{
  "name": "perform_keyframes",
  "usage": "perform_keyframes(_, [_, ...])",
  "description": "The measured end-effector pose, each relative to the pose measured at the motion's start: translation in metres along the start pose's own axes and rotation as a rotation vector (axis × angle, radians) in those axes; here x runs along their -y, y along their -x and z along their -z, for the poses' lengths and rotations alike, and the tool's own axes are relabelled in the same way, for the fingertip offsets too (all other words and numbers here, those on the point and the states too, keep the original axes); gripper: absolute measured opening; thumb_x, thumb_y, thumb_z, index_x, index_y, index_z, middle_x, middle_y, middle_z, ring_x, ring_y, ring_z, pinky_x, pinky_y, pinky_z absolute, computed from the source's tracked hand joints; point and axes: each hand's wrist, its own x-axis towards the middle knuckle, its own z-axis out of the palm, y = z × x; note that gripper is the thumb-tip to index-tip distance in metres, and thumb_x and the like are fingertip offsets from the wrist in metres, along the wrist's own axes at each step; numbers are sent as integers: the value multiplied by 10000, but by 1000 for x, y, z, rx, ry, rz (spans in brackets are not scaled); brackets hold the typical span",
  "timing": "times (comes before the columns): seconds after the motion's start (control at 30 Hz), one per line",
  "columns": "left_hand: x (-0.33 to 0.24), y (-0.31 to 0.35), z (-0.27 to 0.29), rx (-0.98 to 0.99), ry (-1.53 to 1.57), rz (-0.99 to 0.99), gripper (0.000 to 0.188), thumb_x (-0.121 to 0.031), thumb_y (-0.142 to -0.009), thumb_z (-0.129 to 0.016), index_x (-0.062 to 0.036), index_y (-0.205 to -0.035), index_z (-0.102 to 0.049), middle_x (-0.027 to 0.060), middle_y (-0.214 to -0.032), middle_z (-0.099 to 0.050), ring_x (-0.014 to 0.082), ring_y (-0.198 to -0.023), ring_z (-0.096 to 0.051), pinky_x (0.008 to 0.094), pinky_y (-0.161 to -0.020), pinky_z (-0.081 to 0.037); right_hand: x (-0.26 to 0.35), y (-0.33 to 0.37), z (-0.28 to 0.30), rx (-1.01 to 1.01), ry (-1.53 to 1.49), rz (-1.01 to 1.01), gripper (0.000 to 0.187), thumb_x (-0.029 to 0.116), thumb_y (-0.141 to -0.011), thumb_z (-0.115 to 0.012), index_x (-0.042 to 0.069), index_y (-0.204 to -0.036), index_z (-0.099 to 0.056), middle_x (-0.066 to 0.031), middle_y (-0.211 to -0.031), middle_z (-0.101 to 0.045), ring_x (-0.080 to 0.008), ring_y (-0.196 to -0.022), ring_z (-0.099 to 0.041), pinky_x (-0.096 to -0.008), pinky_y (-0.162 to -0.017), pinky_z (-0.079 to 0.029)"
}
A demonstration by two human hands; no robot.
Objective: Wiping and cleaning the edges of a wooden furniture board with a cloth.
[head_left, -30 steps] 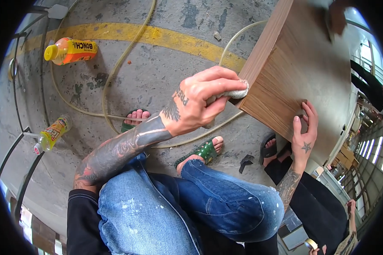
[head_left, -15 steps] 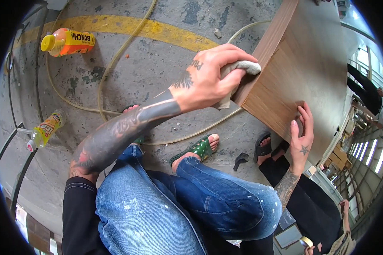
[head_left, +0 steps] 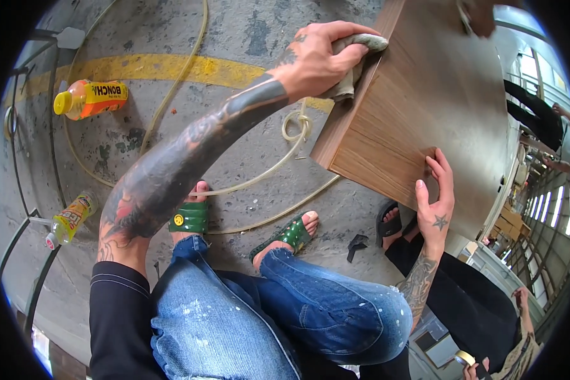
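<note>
A folded grey-white cloth (head_left: pixel 344 86) is gripped in my left hand (head_left: pixel 316 60). The hand presses it against the long left edge of a brown wood-grain panel or box (head_left: pixel 386 130), well up from its near corner. At the near side, my right hand (head_left: pixel 436 206) rests its fingertips on the wood-grain face close to the lower edge. Those fingers are spread and hold nothing. What lies beneath the panel is mostly hidden.
A pale hose (head_left: pixel 259 176) loops over the concrete floor. To the left lie an orange drink bottle (head_left: pixel 95 99), a yellow-labelled bottle (head_left: pixel 73 217) and a dark metal frame (head_left: pixel 56 139). Another person's hand (head_left: pixel 479 16) is at the panel's far end; one at lower right holds tape (head_left: pixel 465 358).
My left hand has slid the cloth farther away along the panel's edge. My right hand keeps its place on the panel. Another person's hand shows more at the far end.
</note>
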Motion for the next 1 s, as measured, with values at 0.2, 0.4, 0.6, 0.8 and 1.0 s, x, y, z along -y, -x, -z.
perform_keyframes(0.2, [-7, 32, -5, 2, 53, -3, 315, -132, -978, -621, -79, -1280, -694, 87, -1126, -751, 137, -1003, -701, 267, -895, -560, -6, 2, 2, -1, 11, 0, 443, 131, -905, -612, 11, -1332, -600, -138, -1529, -491, -276, -1363, -501, -395, -1122, -403])
perform_keyframes(0.4, [-16, 66, -1, -83, -49, -168, 293, -49, -860, -645, -68, -1133, -749, 129, -1094, -741, 247, -979, -729, 327, -874, -575, -5, 2, -2, -7, 55, 29, 452, 134, -902, -616, 15, -1338, -595, -121, -1521, -502, -256, -1300, -537, -386, -1113, -405])
perform_keyframes(0.6, [-31, 101, 5, 38, -7, -80, 355, 37, -874, -602, -35, -1206, -708, 152, -1197, -709, 267, -1113, -688, 353, -975, -532, -3, 3, -1, -14, 4, -21, 439, 146, -881, -648, 15, -1299, -613, -164, -1496, -514, -321, -1345, -521, -408, -1110, -424])
perform_keyframes(0.8, [-40, 118, 10, 69, -44, -61, 373, 52, -856, -608, -38, -1203, -710, 155, -1206, -704, 284, -1124, -684, 356, -980, -529, -1, 5, -1, 9, 41, 0, 472, 143, -879, -645, 20, -1331, -594, -164, -1516, -499, -316, -1344, -524, -408, -1112, -425])
perform_keyframes(1.0, [-41, 133, 11, 100, -12, -54, 385, 79, -840, -593, -13, -1197, -701, 164, -1203, -696, 302, -1117, -684, 356, -981, -527, -1, 7, 0, 16, 16, -41, 484, 128, -871, -650, 33, -1343, -593, -155, -1533, -490, -316, -1370, -507, -414, -1124, -416])
